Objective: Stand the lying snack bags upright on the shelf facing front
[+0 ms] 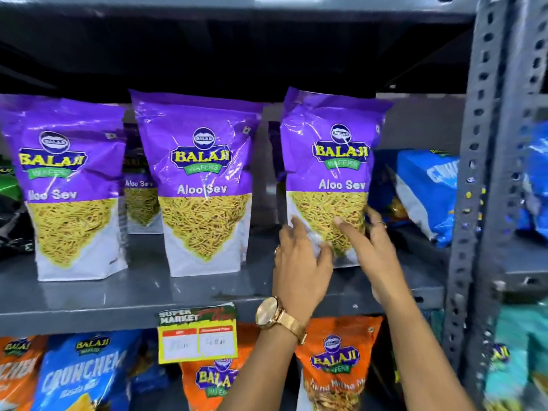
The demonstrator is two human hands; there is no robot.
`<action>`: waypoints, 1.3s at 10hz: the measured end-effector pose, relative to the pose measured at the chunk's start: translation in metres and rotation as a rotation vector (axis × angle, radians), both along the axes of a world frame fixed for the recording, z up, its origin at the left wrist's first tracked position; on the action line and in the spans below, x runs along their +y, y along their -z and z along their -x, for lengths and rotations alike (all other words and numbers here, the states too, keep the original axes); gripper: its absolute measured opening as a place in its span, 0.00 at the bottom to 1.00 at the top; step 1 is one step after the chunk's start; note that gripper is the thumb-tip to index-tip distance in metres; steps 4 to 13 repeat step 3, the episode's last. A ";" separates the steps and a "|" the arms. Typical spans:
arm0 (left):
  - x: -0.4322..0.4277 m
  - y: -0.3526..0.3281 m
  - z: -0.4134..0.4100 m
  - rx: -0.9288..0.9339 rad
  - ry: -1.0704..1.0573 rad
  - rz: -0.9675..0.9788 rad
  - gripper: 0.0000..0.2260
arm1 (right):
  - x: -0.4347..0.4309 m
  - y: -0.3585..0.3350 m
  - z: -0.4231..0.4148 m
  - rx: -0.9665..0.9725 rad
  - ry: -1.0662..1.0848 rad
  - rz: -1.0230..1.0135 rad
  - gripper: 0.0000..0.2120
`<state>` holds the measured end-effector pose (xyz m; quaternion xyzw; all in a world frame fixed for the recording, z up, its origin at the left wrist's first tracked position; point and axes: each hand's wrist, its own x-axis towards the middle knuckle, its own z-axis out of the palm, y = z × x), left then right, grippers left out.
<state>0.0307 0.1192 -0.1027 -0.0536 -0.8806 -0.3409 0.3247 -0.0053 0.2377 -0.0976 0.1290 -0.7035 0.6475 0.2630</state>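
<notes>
Three purple Aloo Sev snack bags stand upright and face front on the grey shelf (148,295): a left bag (68,185), a middle bag (201,179) and a right bag (335,164). My left hand (299,268), with a gold watch on its wrist, rests its spread fingers against the lower left of the right bag. At that bag's lower right edge, my right hand (370,235) touches it with fingers apart. Another purple bag (139,188) stands behind, between the left and middle bags.
A blue snack bag (421,185) lies tilted at the shelf's right end. A grey perforated upright (474,173) bounds the shelf on the right. A price label (197,336) hangs from the shelf's front edge. Orange and blue bags fill the shelf below.
</notes>
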 end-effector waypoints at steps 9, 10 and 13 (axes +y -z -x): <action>-0.005 -0.004 -0.002 -0.044 -0.057 0.005 0.33 | -0.004 -0.001 -0.013 0.123 0.102 -0.007 0.30; -0.005 -0.004 -0.002 -0.044 -0.057 0.005 0.33 | -0.004 -0.001 -0.013 0.123 0.102 -0.007 0.30; -0.005 -0.004 -0.002 -0.044 -0.057 0.005 0.33 | -0.004 -0.001 -0.013 0.123 0.102 -0.007 0.30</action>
